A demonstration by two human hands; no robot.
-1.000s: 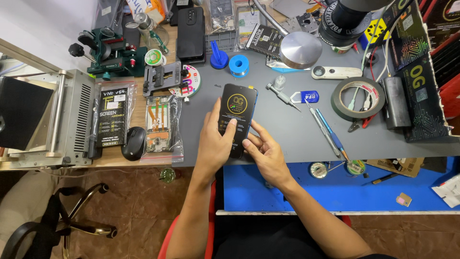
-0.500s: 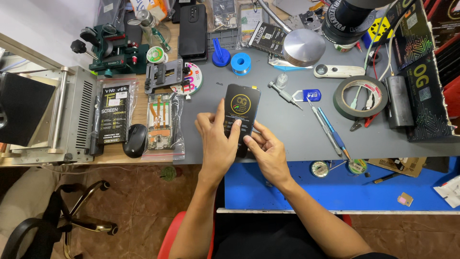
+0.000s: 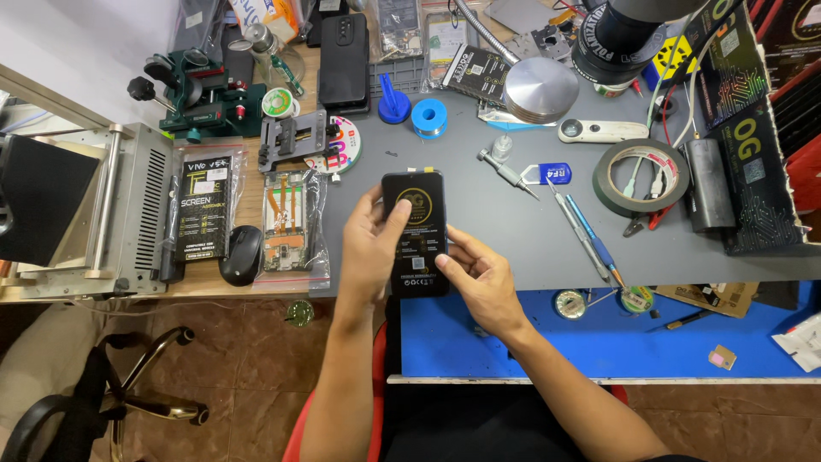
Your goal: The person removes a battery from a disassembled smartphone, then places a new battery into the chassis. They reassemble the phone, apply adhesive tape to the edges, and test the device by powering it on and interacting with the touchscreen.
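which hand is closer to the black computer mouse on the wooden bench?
Left. The left hand grips the black phone panel's left edge, with the mouse further left of it. The right hand is on the panel's far side, farther away.

Around my bench: tape roll right, blue pens beside it, steel disc up top, blue spool near it. Mouse and bagged parts left, grey machine far left.
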